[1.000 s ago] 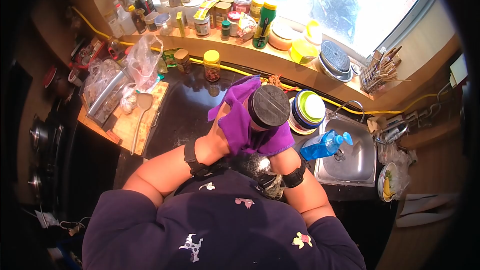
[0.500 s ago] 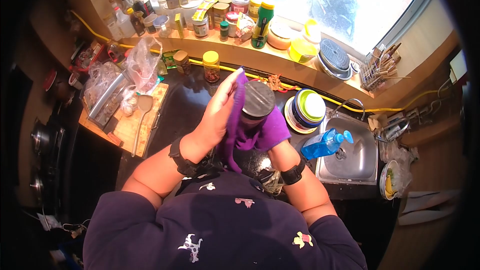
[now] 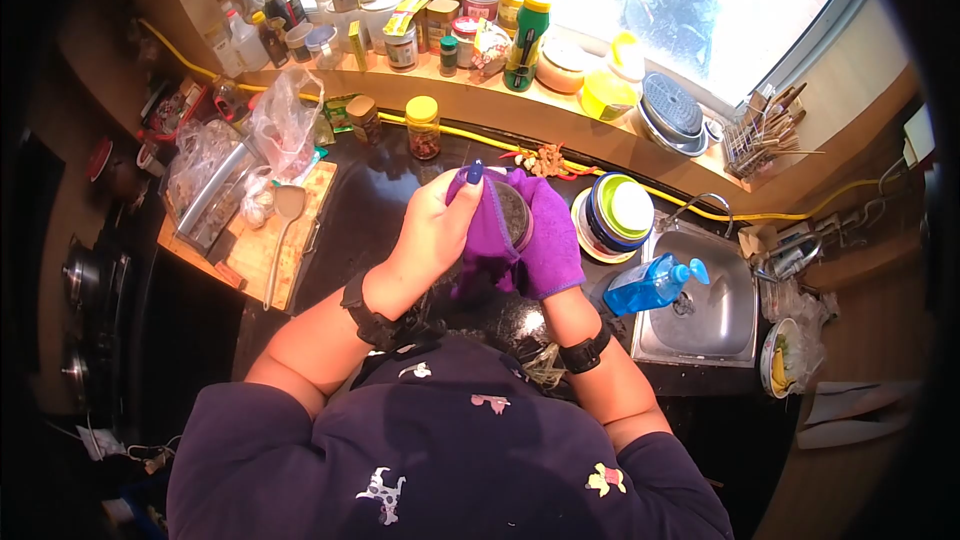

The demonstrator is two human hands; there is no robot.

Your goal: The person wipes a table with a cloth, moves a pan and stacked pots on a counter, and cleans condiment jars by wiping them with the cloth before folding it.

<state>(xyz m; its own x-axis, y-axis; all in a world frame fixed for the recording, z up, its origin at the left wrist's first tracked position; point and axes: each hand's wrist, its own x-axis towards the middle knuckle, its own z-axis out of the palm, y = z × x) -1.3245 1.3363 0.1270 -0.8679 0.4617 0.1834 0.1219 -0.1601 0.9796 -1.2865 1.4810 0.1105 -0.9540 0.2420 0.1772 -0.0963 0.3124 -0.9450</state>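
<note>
A purple cloth [image 3: 553,240] is wrapped around a jar [image 3: 514,216] with a dark, greyish top, held in front of my chest above the counter. My left hand [image 3: 437,230] pinches the cloth at the jar's left side, its thumb with a dark blue nail on top. The cloth covers my right hand, which grips the jar from the right; those fingers are hidden, and only the wrist [image 3: 571,315] shows below. The jar's lower part is out of sight behind the cloth.
A yellow-lidded jar [image 3: 423,128] stands at the counter's back. On the left, a cutting board [image 3: 312,202] bears a spatula [image 3: 288,215] and plastic bags. Stacked bowls [image 3: 626,210], a blue pump bottle [image 3: 645,285] and a sink [image 3: 715,325] are right. Jars line the windowsill [image 3: 480,90].
The jar has tilted, and its dark top now shows more edge-on. My left hand has gone from flat fingers against the cloth to a pinch with the thumb over it.
</note>
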